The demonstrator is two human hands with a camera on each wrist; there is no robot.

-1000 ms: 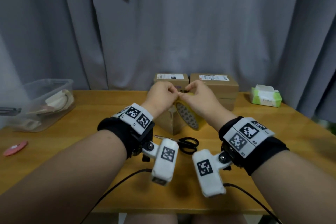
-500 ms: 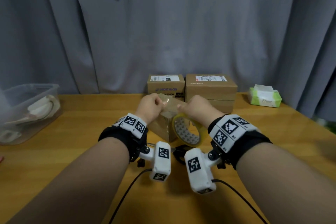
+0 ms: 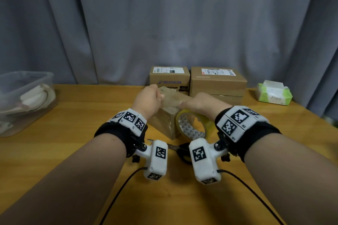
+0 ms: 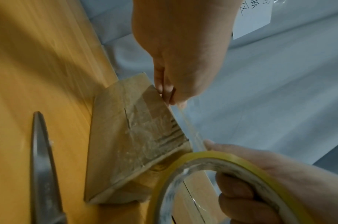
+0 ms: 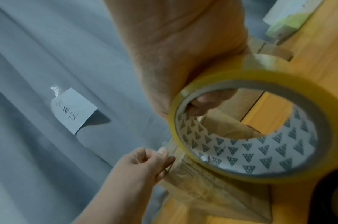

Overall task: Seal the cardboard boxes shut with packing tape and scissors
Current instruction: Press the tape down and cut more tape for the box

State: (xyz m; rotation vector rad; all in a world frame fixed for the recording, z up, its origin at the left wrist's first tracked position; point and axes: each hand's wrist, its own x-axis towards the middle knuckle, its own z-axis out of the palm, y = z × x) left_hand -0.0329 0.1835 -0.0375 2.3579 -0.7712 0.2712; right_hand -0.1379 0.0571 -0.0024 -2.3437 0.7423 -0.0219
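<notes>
Right now the left hand (image 3: 148,100) pinches the free end of the tape strip (image 3: 173,98), while the right hand (image 3: 200,103) is curled round the yellow tape roll (image 3: 192,126), fingers through its core; the strip runs taut between them just above the top of the small cardboard box (image 3: 165,124), which stands on the wooden table (image 3: 73,151) with a corner turned toward the person. To do this step well, I judge the left hand should lower the free end past the far edge of the box and press it down the side first; then the roll can be drawn back along the seam with the strip kept tight and flat, so no wrinkle forms; whether the strip lines up with the seam cannot be told from these views. The scissors (image 3: 182,149) lie on the table just in front of the box, partly hidden under the wrists, close enough to reach for the cut. Two larger boxes (image 3: 217,84) stand just behind against the curtain, so room beyond the far edge is tight; the table to either side is free, with a plastic tub (image 3: 25,86) well to the left and a tissue pack (image 3: 273,95) well to the right.
</notes>
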